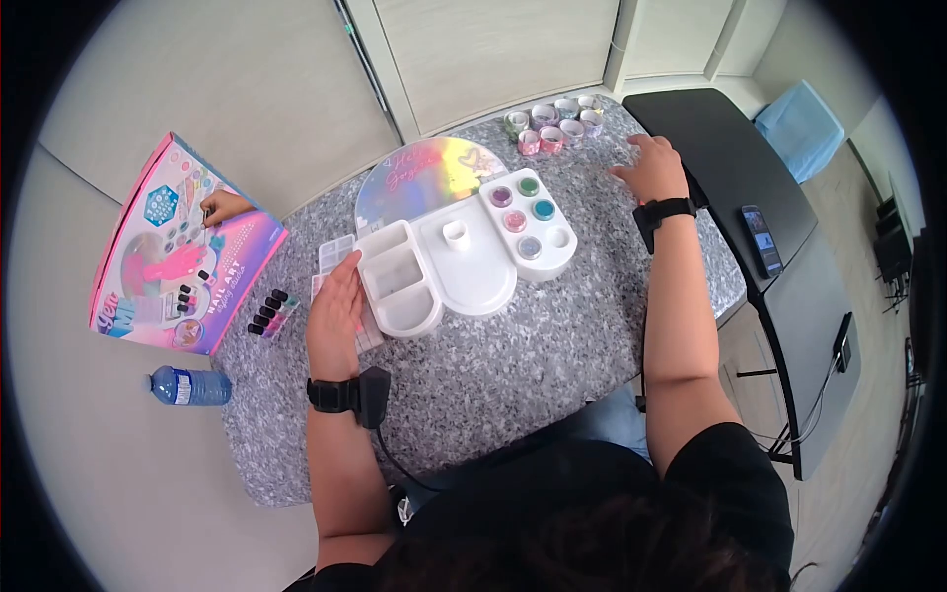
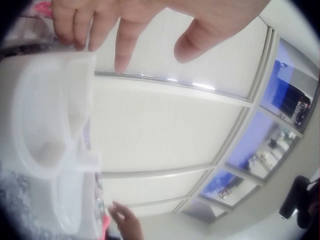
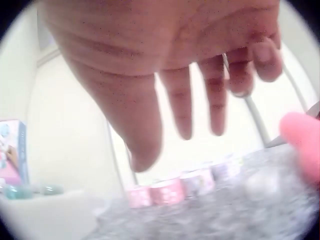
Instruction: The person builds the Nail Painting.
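My left hand (image 1: 335,311) lies along the left side of a white plastic organizer tray (image 1: 424,321), its fingers straight and the fingertips right at the tray's edge. In the left wrist view, thumb and fingers are spread beside the tray wall. Clear compartment cases (image 1: 337,252) lie partly hidden under this hand. At the table's right edge my right hand (image 1: 656,168) hovers with loosely bent fingers and nothing between them. Its wrist view shows small patterned rolls (image 3: 167,192) beyond the fingers and a smooth pink rounded thing (image 3: 302,145) at the side.
Pots of coloured glitter (image 1: 515,221) sit in the tray's right part. Behind it stands a holographic panel (image 1: 419,183). Several small black-capped bottles (image 1: 271,313), a nail art box (image 1: 182,257) and a water bottle (image 1: 192,386) are at the left. A phone (image 1: 761,240) lies on the black table.
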